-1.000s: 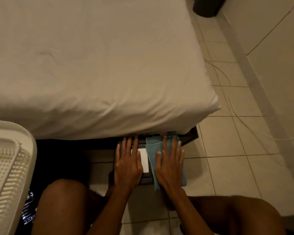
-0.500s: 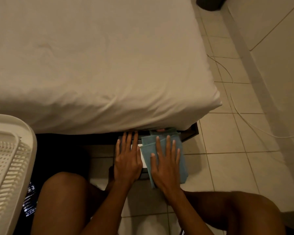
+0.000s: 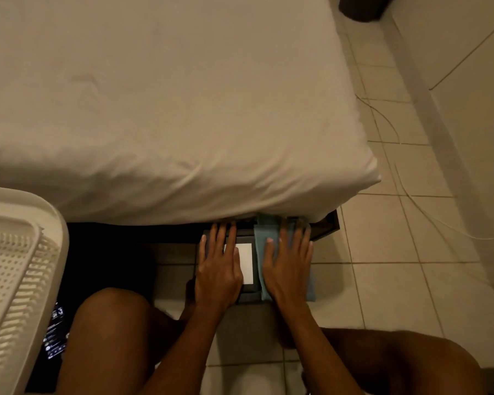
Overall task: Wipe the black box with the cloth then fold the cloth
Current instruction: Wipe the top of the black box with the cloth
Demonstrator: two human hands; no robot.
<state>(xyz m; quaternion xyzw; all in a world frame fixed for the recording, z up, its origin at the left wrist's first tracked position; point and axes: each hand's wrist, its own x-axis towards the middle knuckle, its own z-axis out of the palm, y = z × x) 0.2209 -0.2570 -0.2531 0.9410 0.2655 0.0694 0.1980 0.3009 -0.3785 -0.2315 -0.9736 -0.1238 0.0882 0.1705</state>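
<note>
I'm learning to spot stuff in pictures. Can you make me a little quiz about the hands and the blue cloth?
1. True or false: the right hand lies flat on the blue cloth.
2. What does the left hand rest on? A) black box B) white basket C) bed
3. Fill in: the label on the box is ____.

Key: 1 true; 2 A; 3 white.
</note>
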